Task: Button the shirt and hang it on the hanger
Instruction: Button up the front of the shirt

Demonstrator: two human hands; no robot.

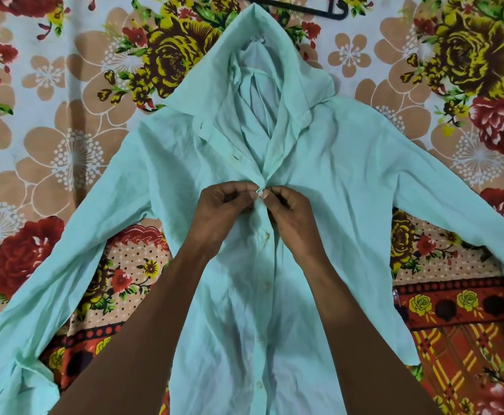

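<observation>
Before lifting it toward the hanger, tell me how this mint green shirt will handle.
The mint green shirt is probably floppy: it lies creased and flat on the floral bedsheet. Likely light, since the cloth looks thin. Its spread sleeves would probably dangle.

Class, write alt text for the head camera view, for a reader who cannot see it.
Two hands, the left hand and right hand, pinch a button on a mint green shirt spread flat on a floral bedsheet. The lower buttons look fastened, the collar lies open, and a black hanger lies just beyond the collar.
</observation>
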